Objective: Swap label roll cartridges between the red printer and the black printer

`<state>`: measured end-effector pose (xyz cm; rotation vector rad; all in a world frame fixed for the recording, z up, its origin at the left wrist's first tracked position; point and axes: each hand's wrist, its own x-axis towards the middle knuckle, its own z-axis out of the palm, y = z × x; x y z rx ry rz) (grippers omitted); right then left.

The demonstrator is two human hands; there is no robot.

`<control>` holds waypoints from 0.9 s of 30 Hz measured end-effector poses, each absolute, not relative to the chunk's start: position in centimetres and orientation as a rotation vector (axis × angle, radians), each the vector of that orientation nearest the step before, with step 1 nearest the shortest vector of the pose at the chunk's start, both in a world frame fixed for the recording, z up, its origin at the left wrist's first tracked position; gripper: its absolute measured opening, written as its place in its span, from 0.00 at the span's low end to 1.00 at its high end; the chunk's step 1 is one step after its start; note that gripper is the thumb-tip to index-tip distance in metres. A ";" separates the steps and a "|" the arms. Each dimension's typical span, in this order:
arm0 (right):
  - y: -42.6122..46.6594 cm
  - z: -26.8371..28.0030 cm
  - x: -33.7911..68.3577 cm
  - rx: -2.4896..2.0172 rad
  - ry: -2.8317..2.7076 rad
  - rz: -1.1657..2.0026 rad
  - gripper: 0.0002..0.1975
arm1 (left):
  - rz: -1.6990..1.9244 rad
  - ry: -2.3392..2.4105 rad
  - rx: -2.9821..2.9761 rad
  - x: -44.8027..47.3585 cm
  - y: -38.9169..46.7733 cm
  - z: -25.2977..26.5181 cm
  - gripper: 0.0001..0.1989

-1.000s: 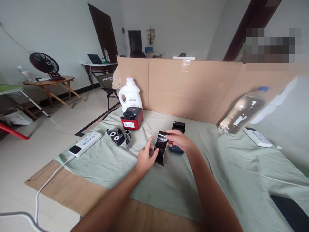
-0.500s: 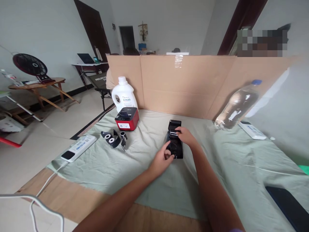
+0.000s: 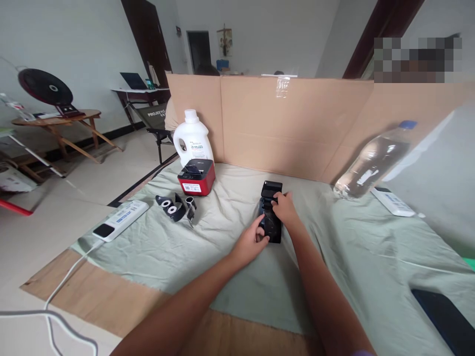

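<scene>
A black handheld device (image 3: 274,225) with a glossy face lies on the cloth, its hinged lid (image 3: 272,187) tipped open at the far end. Along its near left side, my left hand (image 3: 249,244) grips it with thumb and fingers. My right hand (image 3: 285,207) has its fingers bent and closed at the opening below the lid. Those fingertips cover whatever they pinch there. Small dark rolls with white cores (image 3: 173,209) lie left of my hands, and another such roll (image 3: 190,203) with a loose tail is beside them.
Behind the rolls are a red and black box-shaped device (image 3: 196,178) and a white jug (image 3: 193,136). A white power strip (image 3: 120,222) lies at the left edge, a phone (image 3: 443,314) at the right. A large clear bottle (image 3: 374,158) leans against a cardboard screen (image 3: 282,128).
My right fingers have shifted slightly at the opening, and the shiny strip visible there before now looks dark. My left hand keeps its grip. The whole view has shifted a little.
</scene>
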<state>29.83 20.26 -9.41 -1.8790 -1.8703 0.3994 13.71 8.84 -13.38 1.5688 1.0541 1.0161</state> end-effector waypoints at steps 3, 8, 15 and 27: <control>19.9 -9.6 30.0 -1.938 -1.782 0.410 0.17 | 1.002 1.057 1.564 13.7 8.8 -13.3 0.37; 19.8 -9.5 29.8 -1.950 -1.623 0.337 0.21 | 1.016 1.051 1.572 13.6 8.7 -13.2 0.37; 20.5 -9.1 30.6 -1.492 -1.633 0.378 0.26 | 0.930 1.049 1.715 13.2 8.7 -13.2 0.17; 18.9 -5.5 31.5 -1.744 -1.996 0.600 0.16 | 0.886 0.986 1.601 13.2 8.6 -12.8 0.09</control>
